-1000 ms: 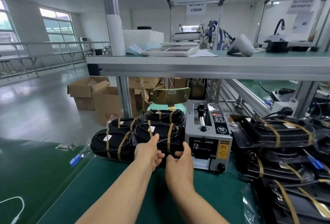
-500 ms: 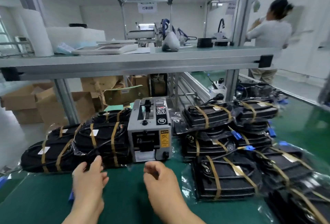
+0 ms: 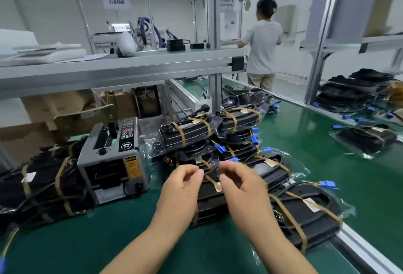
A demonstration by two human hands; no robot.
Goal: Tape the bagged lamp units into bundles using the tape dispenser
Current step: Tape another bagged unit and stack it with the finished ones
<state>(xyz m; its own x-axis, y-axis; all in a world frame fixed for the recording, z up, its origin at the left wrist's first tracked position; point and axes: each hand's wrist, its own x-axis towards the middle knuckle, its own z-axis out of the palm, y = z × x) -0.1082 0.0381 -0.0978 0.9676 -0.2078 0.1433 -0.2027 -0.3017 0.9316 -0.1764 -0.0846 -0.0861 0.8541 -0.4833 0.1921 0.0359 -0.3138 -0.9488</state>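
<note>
Now your left hand and right hand hover loosely curled, seemingly empty through the blur, over black plastic-bagged lamp units stacked just right of the grey box-shaped tape dispenser; grip one squarely by both sides.

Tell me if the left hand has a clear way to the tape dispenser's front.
Probably yes: the left hand hovers, seemingly empty, just right of the tape dispenser, and only bare green mat shows between them.
</note>
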